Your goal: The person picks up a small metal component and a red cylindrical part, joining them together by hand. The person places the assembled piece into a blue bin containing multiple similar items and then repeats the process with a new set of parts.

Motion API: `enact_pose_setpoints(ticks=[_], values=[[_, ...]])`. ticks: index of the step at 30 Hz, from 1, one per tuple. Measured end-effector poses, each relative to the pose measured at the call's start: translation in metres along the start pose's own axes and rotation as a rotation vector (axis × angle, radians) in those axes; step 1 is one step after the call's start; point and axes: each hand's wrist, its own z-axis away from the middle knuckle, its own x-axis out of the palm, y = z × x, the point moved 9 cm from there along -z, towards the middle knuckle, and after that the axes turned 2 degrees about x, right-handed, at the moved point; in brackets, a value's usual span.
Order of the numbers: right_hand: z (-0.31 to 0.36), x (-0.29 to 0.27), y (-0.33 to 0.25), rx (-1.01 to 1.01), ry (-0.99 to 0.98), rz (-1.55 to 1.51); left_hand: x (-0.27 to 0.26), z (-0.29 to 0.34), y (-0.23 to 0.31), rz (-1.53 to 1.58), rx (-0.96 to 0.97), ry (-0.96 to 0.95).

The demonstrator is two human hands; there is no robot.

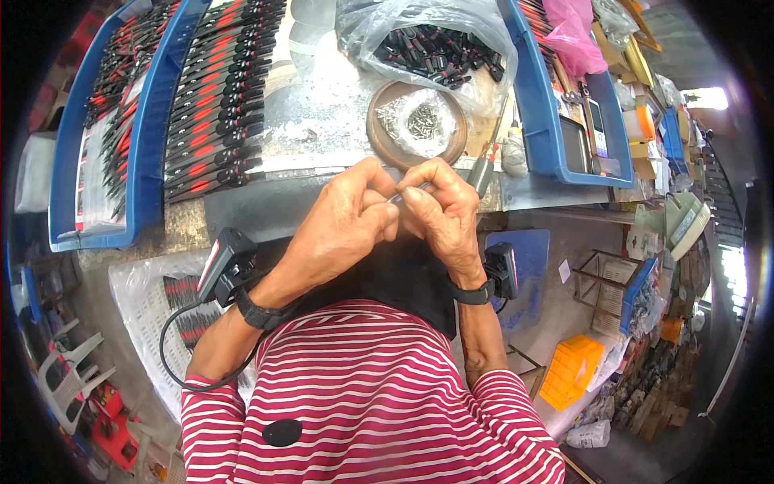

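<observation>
Just in front of the table's near edge, my left hand (343, 211) and my right hand (445, 211) are close together with fingertips pinched. A small thin grey piece (397, 197) shows between them; most of it is hidden by the fingers. Right behind the hands sits a round brown dish (374, 133) holding an open clear plastic bag of small metal parts (422, 123). Beyond it lies a big clear bag (355, 36) with many black parts with red marks (439, 55). A dark-handled tool (482, 174) with a red part lies beside my right hand.
On the left, slim black and red pieces (211, 105) lie in a long row beside a blue tray (145, 173) of similar ones. Another blue tray (552, 137) stands at the right. An orange crate (571, 373) and a red stool (114, 436) are lower down.
</observation>
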Motion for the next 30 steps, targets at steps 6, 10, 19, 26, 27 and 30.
enact_pose_setpoints(ticks=[6, 10, 19, 26, 27, 30], values=[[-0.004, 0.000, -0.006, 0.031, 0.000, -0.020, -0.004, -0.003, 0.000, 0.061, -0.006, -0.007], [-0.006, -0.020, -0.022, -0.021, 0.194, 0.263, -0.012, -0.003, 0.002, 0.047, 0.004, 0.028], [-0.043, -0.023, -0.040, -0.348, 0.380, 0.995, -0.024, -0.002, 0.012, 0.052, 0.023, 0.124], [-0.053, -0.011, -0.033, -0.342, 0.335, 1.262, -0.028, -0.003, 0.011, 0.104, 0.027, 0.150], [-0.052, -0.010, -0.034, -0.362, 0.340, 1.281, -0.029, -0.003, 0.011, 0.106, 0.036, 0.147], [-0.049, -0.015, -0.038, -0.385, 0.380, 1.171, -0.030, -0.003, 0.010, 0.096, 0.040, 0.147]])
